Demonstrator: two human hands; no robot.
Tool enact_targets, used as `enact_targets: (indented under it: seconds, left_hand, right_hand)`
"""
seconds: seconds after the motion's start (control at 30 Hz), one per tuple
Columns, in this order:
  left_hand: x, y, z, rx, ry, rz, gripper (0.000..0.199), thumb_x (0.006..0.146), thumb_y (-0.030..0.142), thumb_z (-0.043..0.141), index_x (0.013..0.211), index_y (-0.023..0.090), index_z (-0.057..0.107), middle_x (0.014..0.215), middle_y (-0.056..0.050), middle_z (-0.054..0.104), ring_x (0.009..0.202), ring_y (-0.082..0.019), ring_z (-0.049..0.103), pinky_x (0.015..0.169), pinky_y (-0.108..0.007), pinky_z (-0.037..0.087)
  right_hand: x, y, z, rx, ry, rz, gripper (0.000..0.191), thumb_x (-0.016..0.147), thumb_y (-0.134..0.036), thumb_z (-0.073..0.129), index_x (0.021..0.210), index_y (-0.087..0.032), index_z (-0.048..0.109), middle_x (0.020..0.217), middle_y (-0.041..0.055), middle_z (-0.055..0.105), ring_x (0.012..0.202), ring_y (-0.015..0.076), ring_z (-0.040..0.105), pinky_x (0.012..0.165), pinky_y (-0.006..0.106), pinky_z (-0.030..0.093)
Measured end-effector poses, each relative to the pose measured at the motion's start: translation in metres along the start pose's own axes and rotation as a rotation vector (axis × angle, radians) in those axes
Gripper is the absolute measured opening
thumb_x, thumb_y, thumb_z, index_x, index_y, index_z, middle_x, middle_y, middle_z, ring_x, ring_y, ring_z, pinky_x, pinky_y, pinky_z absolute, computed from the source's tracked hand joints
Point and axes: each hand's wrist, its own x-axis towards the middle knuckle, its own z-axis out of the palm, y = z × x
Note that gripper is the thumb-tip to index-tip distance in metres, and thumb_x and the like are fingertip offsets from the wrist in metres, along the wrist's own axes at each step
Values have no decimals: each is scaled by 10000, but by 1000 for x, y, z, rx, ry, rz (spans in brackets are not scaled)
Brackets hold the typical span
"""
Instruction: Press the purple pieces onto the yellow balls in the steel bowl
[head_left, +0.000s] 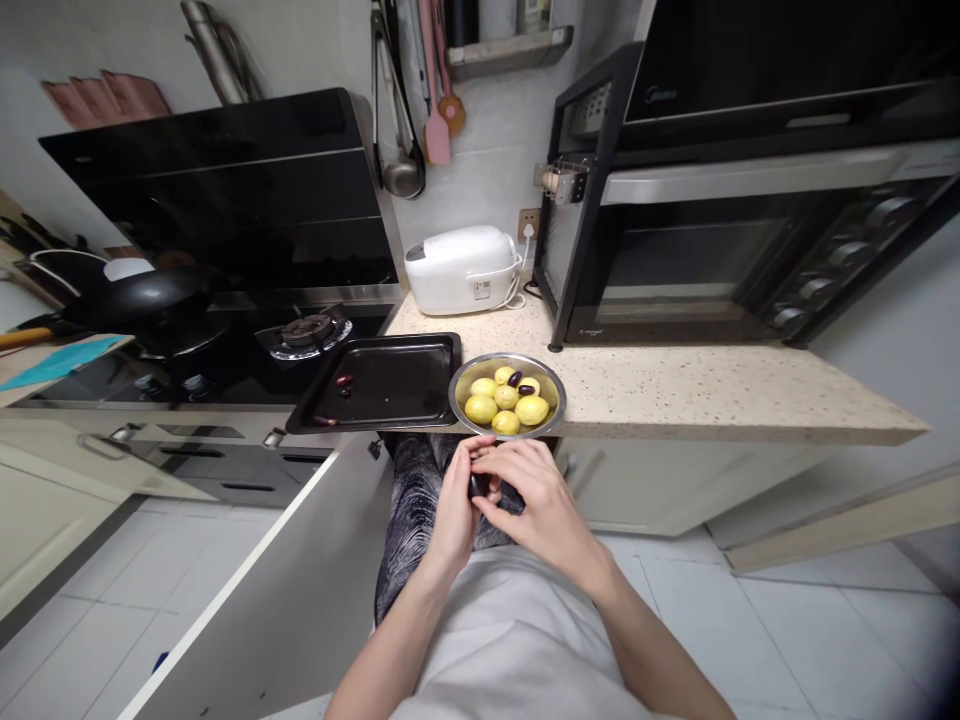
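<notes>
Just in front of the counter edge, my left hand (454, 500) and my right hand (536, 495) meet around a small dark purple item (478, 486), with the fingers of both closed on it. Right behind them a metal bowl (555, 413) holds several yellow round fruits (481, 409) and two dark purple oval pieces (526, 390). Left of the bowl lies a black baking tray (397, 385), with a few small reddish-purple pieces (344, 386) on its left part.
An open cabinet door (270, 590) stands to the left of my legs. A white appliance (461, 270) sits behind the tray and bowl. On the left are a gas burner (307, 332) and a black wok (157, 300); an oven (697, 255) stands at the right.
</notes>
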Motion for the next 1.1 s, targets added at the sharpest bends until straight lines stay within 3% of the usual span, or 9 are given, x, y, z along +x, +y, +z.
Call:
enact_targets:
  seconds: [0.13, 0.27, 0.5, 0.67, 0.9, 1.1]
  left_hand:
    - [1, 0, -3, 1, 15, -4, 495, 925, 648, 641, 1138, 203, 682, 1009, -51, 653, 812, -144, 578, 638, -210, 447]
    - [3, -2, -4, -44, -2, -22, 499, 900, 645, 677, 1138, 207, 672, 943, -31, 629, 699, -105, 507, 552, -180, 367]
    - [8, -4, -2, -65, -48, 9, 445, 929, 590, 663, 1125, 190, 662, 973, -50, 615, 663, -89, 449, 514, -184, 301]
    - [8, -4, -4, -54, -60, 7, 432, 935, 582, 650, 1122, 192, 659, 976, -53, 612, 662, -89, 442, 513, -184, 295]
    - [7, -2, -3, -47, -73, 4, 399, 949, 554, 640, 1115, 193, 658, 976, -53, 609, 666, -88, 440, 518, -181, 295]
    - [8, -3, -4, -68, -81, 3, 393, 952, 539, 654, 1121, 184, 651, 984, -52, 608, 670, -80, 439, 519, -170, 291]
  right_hand:
    - [-1, 1, 3, 7, 113, 0, 164, 916, -144, 676, 1031, -256, 711, 967, 16, 791, 925, 218, 718, 949, 449, 491]
    - [1, 9, -1, 42, 246, 75, 150, 920, -154, 661, 977, -269, 739, 927, 4, 798, 864, 205, 727, 877, 398, 532]
    - [19, 57, -7, -162, 437, 259, 103, 926, -259, 632, 924, -250, 734, 937, 44, 793, 907, 254, 706, 872, 419, 508]
    - [26, 82, 0, -245, 394, 273, 117, 916, -227, 589, 869, -238, 696, 936, 50, 795, 890, 257, 688, 857, 421, 449]
    - [25, 81, -5, -307, 254, 333, 107, 862, -171, 662, 781, -241, 662, 846, 33, 765, 860, 268, 656, 834, 414, 395]
    - [31, 81, -6, -323, 230, 344, 111, 851, -141, 693, 792, -233, 681, 891, 34, 776, 891, 274, 662, 866, 426, 386]
